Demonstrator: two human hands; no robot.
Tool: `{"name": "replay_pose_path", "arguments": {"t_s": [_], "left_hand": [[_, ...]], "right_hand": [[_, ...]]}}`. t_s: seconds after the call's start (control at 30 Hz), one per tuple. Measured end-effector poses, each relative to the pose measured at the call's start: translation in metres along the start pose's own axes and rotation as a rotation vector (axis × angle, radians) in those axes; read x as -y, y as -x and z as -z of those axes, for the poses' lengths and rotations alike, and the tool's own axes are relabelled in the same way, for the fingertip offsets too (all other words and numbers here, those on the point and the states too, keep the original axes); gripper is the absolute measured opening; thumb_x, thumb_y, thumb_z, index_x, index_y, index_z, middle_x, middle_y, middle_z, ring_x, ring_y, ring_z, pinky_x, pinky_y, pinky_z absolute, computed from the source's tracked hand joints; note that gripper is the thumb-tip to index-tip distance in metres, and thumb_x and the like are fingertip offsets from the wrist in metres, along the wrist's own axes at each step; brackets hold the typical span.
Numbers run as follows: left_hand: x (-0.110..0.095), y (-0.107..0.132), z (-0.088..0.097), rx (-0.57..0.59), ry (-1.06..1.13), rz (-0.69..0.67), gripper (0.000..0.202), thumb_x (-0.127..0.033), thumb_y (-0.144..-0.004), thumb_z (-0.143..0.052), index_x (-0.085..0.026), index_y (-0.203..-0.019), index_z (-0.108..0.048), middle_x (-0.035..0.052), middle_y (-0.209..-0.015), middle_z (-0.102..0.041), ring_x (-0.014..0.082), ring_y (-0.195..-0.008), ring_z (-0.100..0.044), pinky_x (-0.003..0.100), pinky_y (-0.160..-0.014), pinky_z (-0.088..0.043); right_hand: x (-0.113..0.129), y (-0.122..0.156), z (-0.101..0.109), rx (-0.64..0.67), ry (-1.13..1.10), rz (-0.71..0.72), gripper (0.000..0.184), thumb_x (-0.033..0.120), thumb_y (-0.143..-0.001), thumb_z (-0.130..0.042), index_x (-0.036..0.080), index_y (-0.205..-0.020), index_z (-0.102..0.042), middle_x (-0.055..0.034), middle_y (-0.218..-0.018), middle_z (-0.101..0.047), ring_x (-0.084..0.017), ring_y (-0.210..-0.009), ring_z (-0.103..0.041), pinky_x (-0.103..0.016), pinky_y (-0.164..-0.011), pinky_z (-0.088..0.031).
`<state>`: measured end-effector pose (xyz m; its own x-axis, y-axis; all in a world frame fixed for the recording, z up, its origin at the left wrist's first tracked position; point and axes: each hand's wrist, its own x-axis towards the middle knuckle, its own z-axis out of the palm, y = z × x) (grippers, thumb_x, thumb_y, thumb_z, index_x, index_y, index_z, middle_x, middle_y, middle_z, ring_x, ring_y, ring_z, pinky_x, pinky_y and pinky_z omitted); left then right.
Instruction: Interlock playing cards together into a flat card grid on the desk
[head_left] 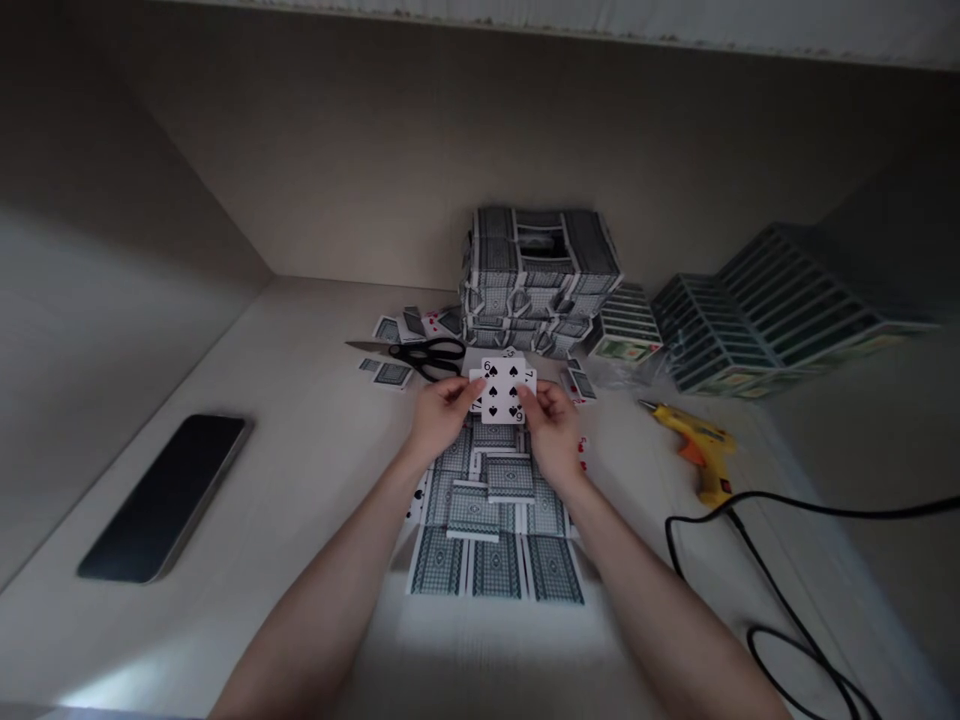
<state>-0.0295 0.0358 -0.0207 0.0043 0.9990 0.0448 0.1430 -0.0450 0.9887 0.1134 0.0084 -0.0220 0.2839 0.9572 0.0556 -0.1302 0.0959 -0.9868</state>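
Both of my hands grip a small group of playing cards (503, 392), faces toward me, with the six of spades in front and a seven partly covered behind it. My left hand (442, 415) pinches the left edge, thumb on the face. On the right edge, my right hand (551, 430) pinches in the same way. Below them, a panel of patterned card backs (495, 565) lies on the surface, with folded cards (510, 478) on top of it. Behind my hands stands a box built of playing cards (540, 280) with a rectangular opening in its top.
Black-handled scissors (427, 352) lie left of the box among cut card pieces (391, 374). At right are a yellow glue gun (697, 445) with a black cord (787, 590) and stacked card packs (750, 320). A phone (169, 495) lies at left. Walls enclose the surface.
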Motion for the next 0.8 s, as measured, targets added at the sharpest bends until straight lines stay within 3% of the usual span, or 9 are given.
{"name": "replay_pose_path", "arguments": {"t_s": [0.43, 0.8], "left_hand": [[0.0003, 0.0006, 0.0002, -0.035, -0.012, -0.011, 0.036, -0.050, -0.072, -0.062, -0.015, -0.068, -0.068, -0.0007, -0.059, -0.062, 0.0122, -0.056, -0.052, 0.022, -0.052, -0.040], [0.0017, 0.0007, -0.0005, -0.052, -0.067, -0.051, 0.033, -0.047, -0.074, -0.061, -0.016, -0.068, -0.069, -0.0010, -0.059, -0.063, 0.0121, -0.055, -0.052, 0.023, -0.051, -0.039]], "right_hand": [[-0.0009, -0.0014, 0.0021, 0.107, 0.002, -0.081, 0.027, 0.044, -0.071, -0.065, 0.020, -0.083, -0.063, -0.0019, -0.075, -0.070, -0.017, -0.067, -0.063, -0.030, -0.063, -0.050], [-0.0004, -0.0054, 0.0051, 0.120, -0.004, -0.118, 0.028, 0.044, -0.066, -0.069, 0.019, -0.080, -0.065, -0.0016, -0.071, -0.071, -0.017, -0.062, -0.063, -0.031, -0.062, -0.051]]}}
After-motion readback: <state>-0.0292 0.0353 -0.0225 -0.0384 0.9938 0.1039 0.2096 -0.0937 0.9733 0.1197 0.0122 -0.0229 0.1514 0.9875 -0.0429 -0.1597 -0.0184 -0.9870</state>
